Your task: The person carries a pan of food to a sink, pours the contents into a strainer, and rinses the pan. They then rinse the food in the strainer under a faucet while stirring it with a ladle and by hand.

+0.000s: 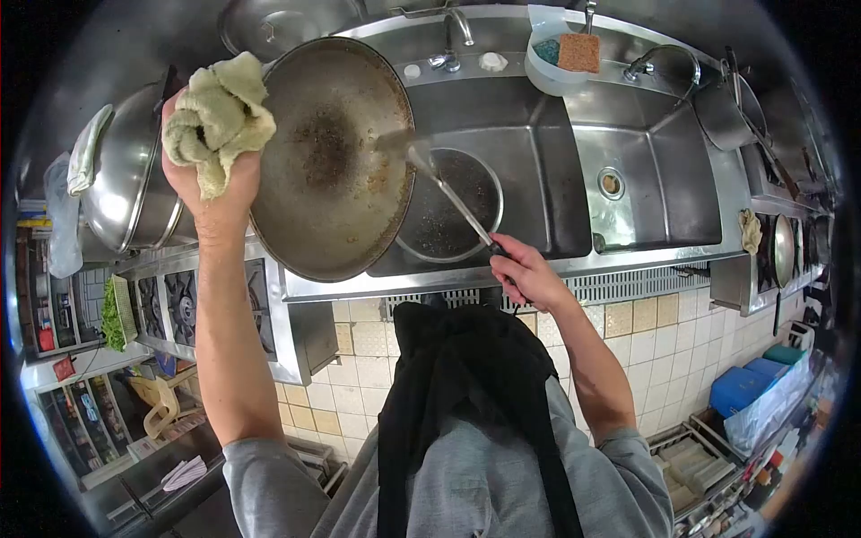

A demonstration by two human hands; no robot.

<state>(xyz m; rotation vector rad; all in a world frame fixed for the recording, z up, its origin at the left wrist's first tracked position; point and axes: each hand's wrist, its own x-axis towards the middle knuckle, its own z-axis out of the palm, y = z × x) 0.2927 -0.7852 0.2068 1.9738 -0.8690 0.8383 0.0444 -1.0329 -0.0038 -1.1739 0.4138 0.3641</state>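
My left hand [213,175] is closed on a crumpled yellow-green cloth [220,117] at the left edge of a large wok [314,193]. The cloth covers the grip on the wok. The wok is tilted over the left sink, its inside toward me, with dark scorching in the middle and brown food bits on its right side. In my right hand [529,273], the fingers wrap the black handle of a long metal spatula [464,211]. Its blurred head overlaps the wok's right rim. Below lies a round pan [491,184] in the sink, holding dark liquid with specks.
The left sink [538,188] and right sink [664,197] sit side by side under a faucet [447,58]. Behind them stands a white tub [547,79] with a brown sponge [579,54]. A gas stove [179,300] is at left; a pot [725,117] stands at right.
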